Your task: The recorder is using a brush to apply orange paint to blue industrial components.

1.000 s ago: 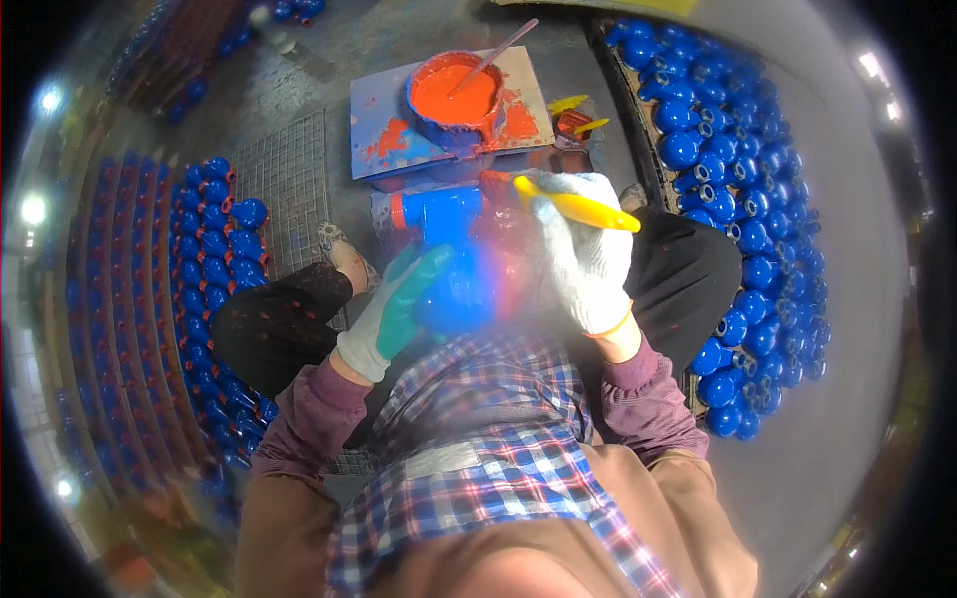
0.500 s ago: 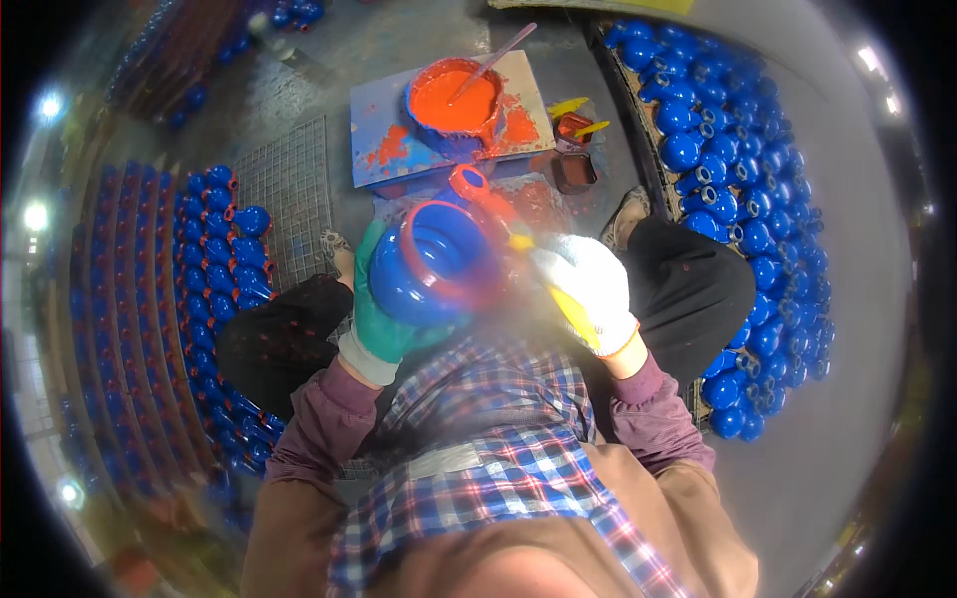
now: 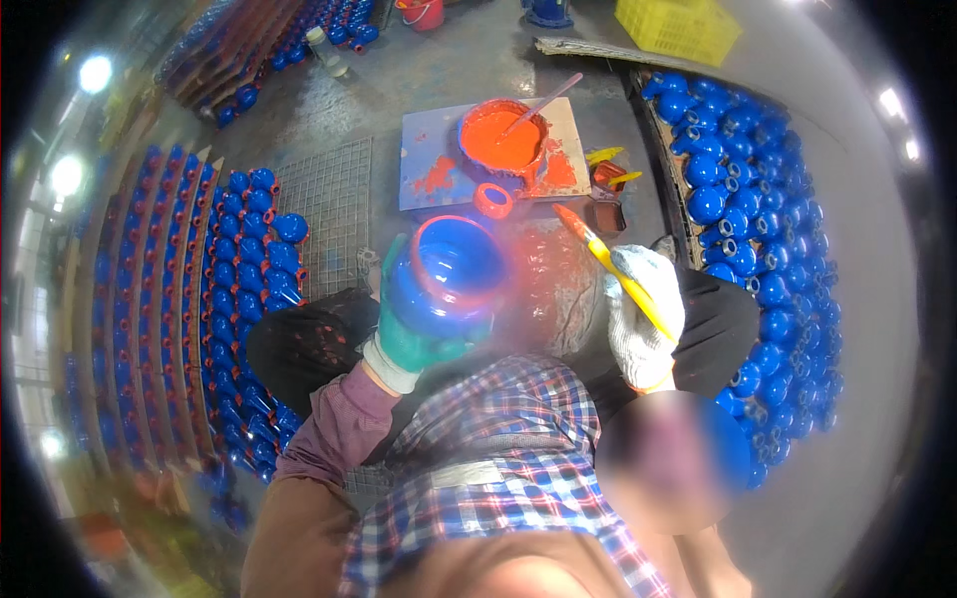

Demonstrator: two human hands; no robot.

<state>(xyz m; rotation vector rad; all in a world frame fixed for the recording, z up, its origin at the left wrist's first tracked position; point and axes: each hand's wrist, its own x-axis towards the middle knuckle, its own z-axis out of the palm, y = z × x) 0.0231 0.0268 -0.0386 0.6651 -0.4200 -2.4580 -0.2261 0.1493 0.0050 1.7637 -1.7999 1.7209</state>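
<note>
In my green-gloved left hand [image 3: 402, 344] rests a glossy blue round pot [image 3: 439, 289], its open mouth tilted up toward me. Orange-red colour rings the mouth, and the tip of its short spout [image 3: 493, 200] is orange-red too. My fingers wrap its left side and underside, partly hidden by the pot. To the right, my white-gloved right hand [image 3: 646, 317] grips a yellow-handled paintbrush [image 3: 604, 255]. Orange bristles point up and left, apart from the pot. Beyond the pot, a bowl of orange paint [image 3: 485, 134] with a stick [image 3: 543, 105] in it stands on a paint-splashed board [image 3: 424, 149].
Rows of blue pots [image 3: 733, 194] fill a rack on my right. More blue pots with red rims [image 3: 239, 269] stand at left, beside stacked boards [image 3: 150, 299]. A wire grid [image 3: 334, 199] lies on the floor. Small tins [image 3: 605, 216] sit right of the board; a yellow crate [image 3: 678, 30] is farther back.
The brush has come away from the pot's rim as my right hand moved right. My left hand still holds the pot. The whole view has shifted, bringing more of the far floor into sight.
</note>
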